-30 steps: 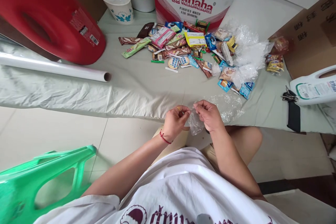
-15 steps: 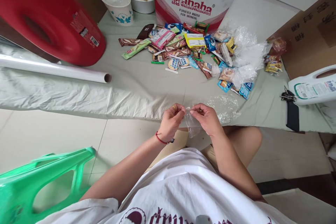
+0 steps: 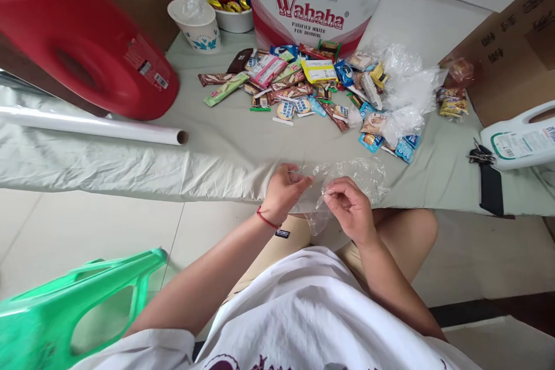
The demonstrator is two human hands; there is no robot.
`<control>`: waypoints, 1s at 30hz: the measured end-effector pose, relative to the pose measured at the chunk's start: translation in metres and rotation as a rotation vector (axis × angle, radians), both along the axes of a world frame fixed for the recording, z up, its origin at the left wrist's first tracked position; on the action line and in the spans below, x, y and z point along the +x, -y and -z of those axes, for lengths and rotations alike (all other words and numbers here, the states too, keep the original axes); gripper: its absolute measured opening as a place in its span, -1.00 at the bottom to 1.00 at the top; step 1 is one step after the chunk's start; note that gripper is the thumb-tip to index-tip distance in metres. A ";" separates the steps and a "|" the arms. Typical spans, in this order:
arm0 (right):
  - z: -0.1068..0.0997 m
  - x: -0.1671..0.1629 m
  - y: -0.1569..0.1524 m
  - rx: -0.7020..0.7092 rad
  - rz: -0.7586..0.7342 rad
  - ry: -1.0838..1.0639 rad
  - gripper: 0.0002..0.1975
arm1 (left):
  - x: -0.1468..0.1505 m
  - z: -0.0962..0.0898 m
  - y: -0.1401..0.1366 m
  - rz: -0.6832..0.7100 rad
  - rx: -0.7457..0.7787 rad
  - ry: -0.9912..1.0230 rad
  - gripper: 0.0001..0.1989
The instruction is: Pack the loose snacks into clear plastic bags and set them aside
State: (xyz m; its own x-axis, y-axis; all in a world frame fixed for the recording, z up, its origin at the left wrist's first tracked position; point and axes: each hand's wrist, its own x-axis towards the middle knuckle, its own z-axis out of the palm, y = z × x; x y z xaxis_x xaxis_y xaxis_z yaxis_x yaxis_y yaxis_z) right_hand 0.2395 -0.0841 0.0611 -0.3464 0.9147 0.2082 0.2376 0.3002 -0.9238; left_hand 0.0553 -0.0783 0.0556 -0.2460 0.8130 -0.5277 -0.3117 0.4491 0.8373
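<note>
Thin clear plastic bag material [image 3: 319, 222] hangs between my hands at the front edge of the covered table. My left hand [image 3: 281, 193], with a red cord bracelet at the wrist, pinches the film between thumb and fingers. Across from it, my right hand [image 3: 352, 211] grips another part of the film with its fingertips. More crumpled clear plastic [image 3: 368, 179] lies on the cloth just beyond the right hand; whether it is the same piece I cannot tell. Farther back is a pile of wrapped snacks [image 3: 290, 91], with bunched clear bags [image 3: 405, 89] at its right.
On the left are a red jug [image 3: 108, 69] and a white roll [image 3: 108, 128]. Behind stand a paper cup [image 3: 202, 32], a white bowl [image 3: 236, 21] and a Wahaha carton [image 3: 312, 11]. A black phone-like object [image 3: 491, 189], a white bottle [image 3: 524, 141] and a green stool [image 3: 39, 318] flank me.
My hands have moved apart, the right one shifting right and toward me. The film between them is spread wider. The view has shifted slightly.
</note>
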 end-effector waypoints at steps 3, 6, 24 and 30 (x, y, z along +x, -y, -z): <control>0.003 0.010 0.026 0.214 0.188 0.063 -0.89 | -0.003 -0.003 -0.021 -0.035 -0.067 0.131 -0.80; 0.014 0.024 0.058 0.345 0.251 0.144 -0.78 | -0.008 -0.009 -0.038 -0.197 -0.004 0.262 -0.85; 0.014 0.001 -0.041 -0.596 0.244 -0.295 -0.54 | -0.014 -0.025 0.035 0.010 0.295 0.114 -0.75; 0.009 -0.016 -0.045 -0.438 0.102 -0.197 -0.74 | -0.069 -0.005 0.088 -0.123 0.127 -0.368 -0.75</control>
State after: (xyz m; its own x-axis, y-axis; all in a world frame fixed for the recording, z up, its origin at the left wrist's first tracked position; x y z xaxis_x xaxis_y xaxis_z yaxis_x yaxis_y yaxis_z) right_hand 0.2236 -0.0388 0.0520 -0.2435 0.9580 -0.1514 0.0534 -0.1426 -0.9883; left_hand -0.0135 -0.1667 0.0602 -0.4991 0.8189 -0.2833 -0.0259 0.3127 0.9495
